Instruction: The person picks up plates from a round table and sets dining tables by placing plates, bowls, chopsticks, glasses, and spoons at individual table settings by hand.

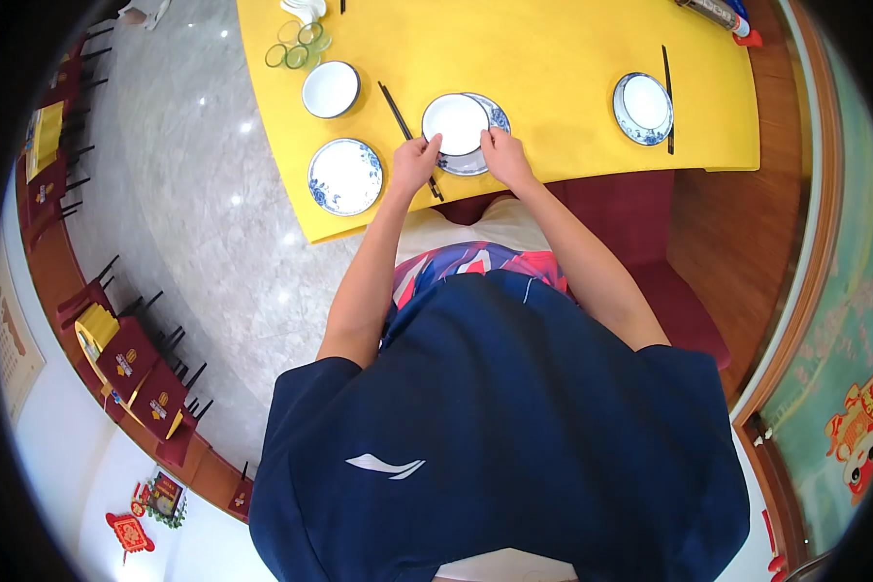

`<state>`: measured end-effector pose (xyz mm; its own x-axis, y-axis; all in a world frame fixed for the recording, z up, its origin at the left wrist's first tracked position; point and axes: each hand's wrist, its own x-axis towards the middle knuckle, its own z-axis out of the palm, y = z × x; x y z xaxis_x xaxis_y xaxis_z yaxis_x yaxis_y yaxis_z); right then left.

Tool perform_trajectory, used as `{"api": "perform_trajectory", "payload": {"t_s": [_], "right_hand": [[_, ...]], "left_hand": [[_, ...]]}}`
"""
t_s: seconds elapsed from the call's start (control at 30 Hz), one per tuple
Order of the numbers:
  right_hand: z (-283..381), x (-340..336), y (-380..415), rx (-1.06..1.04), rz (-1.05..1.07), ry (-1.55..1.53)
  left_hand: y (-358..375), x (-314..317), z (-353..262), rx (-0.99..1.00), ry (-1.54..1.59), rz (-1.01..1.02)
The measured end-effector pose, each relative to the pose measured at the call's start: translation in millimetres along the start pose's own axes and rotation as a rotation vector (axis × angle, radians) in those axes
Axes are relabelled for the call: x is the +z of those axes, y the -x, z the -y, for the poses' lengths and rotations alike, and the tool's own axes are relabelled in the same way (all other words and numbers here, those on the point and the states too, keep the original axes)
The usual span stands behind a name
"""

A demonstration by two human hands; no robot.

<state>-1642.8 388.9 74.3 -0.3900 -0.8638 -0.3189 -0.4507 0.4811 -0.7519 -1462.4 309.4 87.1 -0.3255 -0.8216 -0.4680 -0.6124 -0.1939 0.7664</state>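
Both my hands hold a white bowl (455,123) by its near rim, over a blue-patterned plate (464,165) at the table's near edge. My left hand (416,163) grips the bowl's left side, close to a pair of black chopsticks (395,112) whose lower part passes beside it. On the right side of the rim, my right hand (504,158) has its fingers closed. Whether the bowl touches the plate cannot be told. To the left lie a flower-patterned plate (345,177) and, beyond it, another white bowl (331,89).
On the yellow table (543,58), several glasses (299,46) stand at the far left beside white spoons (304,9). At the right, a bowl on a plate (642,109) sits beside chopsticks (667,97). A dark red chair (630,228) is under the near edge.
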Motion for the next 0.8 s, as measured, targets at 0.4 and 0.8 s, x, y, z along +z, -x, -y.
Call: {"api": "perform_trajectory", "payload": {"t_s": [0.4,0.8], "right_hand": [[-16.7,-21.9,41.3,0.256,0.232,-0.094],[-25.7,0.8,57.6,0.111,0.369,-0.017]], "left_hand": [[69.0,-4.2,39.3,-0.052,-0.297,-0.078],[46.4,9.4,25.3,0.016,-0.559,-0.016]]}}
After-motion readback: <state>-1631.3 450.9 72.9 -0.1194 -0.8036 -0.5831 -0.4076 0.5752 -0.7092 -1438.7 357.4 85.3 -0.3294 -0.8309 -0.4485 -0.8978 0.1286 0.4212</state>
